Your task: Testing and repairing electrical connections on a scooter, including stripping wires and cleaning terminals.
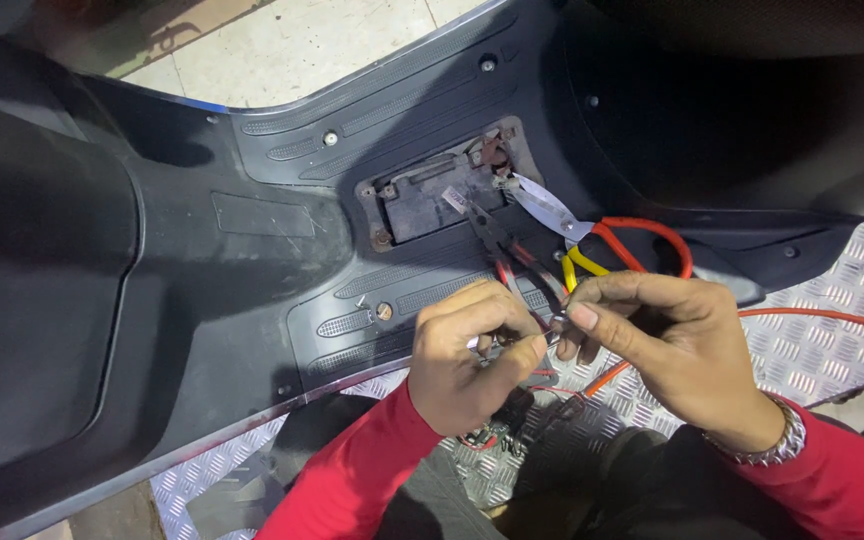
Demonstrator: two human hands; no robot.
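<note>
My left hand (467,355) and my right hand (677,345) meet over the edge of a black scooter floorboard (252,250). Both pinch a small metal part and thin wire ends (550,335) between thumb and fingertips; the part itself is too small to make out. Just beyond my fingers lie pliers (507,250) with red-and-black handles, jaws pointing into the open battery compartment (432,195). Scissors (592,235) with red and yellow handles rest beside the pliers. A red sleeve covers each arm, and a metal watch sits on the right wrist.
An orange cable (832,317) runs off to the right over the diamond-plate metal (822,330) below the scooter. A bunch of thin wires with a black connector (497,430) hangs under my hands. The scooter's dark seat body fills the upper right, tiled floor the top.
</note>
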